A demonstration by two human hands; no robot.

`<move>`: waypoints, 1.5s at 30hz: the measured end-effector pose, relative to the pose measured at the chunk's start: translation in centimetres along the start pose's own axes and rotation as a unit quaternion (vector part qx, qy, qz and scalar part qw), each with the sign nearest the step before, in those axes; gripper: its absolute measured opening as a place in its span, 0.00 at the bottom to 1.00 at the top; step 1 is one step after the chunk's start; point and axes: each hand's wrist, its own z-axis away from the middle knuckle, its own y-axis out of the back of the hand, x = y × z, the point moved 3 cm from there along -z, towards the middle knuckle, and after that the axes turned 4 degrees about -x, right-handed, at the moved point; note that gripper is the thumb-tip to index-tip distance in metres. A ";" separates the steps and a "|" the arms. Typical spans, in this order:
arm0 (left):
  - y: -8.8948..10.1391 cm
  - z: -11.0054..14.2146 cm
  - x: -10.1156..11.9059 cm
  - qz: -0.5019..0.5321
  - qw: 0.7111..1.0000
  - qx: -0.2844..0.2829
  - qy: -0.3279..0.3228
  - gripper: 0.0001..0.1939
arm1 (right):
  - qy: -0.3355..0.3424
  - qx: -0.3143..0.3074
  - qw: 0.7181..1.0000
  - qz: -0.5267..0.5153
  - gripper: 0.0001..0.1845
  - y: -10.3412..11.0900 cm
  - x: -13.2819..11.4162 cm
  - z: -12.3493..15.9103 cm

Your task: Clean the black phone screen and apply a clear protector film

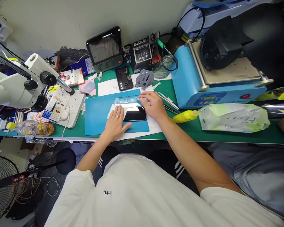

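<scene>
Pressing a white cloth (119, 111) flat against a dark phone (135, 113) at the centre of the frame

Largest first: the green bench (203, 130) spans the frame, with a blue machine (191, 85) at upper right and a white microscope (21, 83) at upper left; a blue mat (97, 116) lies at centre, and the phone rests on it with the cloth touching its left end; the left hand (115, 123) lies open, fingers together, palm down on the cloth; the right hand (152, 105) rests with fingers loosely curled at the phone's upper right edge, fingertips on a clear strip (126, 100) just above it
</scene>
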 end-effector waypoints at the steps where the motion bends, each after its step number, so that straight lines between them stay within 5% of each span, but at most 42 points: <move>1: 0.0 0.2 0.2 -0.005 1.000 0.000 0.002 0.47 | 0.001 0.001 1.000 -0.002 0.13 0.0 0.0 0.0; 10: -1.3 2.8 3.1 -0.032 0.999 0.014 0.030 0.52 | 0.006 0.001 1.000 -0.014 0.13 -0.1 0.4 0.0; 18: -0.4 -1.0 2.9 -0.016 1.000 0.007 0.021 0.51 | 0.009 0.028 0.999 -0.044 0.20 0.2 0.3 0.0; 26: -1.1 -4.2 7.3 -0.010 1.000 0.002 -0.020 0.57 | -0.030 0.059 0.995 -0.080 0.30 0.3 0.9 -0.1; 32: -1.4 -3.7 8.9 -0.037 0.998 0.003 -0.042 0.56 | -0.035 0.062 0.994 -0.082 0.34 0.3 1.1 -0.2; 38: -1.9 -0.8 8.0 -0.035 0.998 0.030 -0.045 0.51 | -0.040 0.060 0.994 -0.084 0.34 0.3 1.1 -0.1; 45: -1.0 1.8 3.9 -0.027 0.997 0.044 0.052 0.48 | -0.055 0.057 0.993 -0.088 0.33 0.5 0.9 0.0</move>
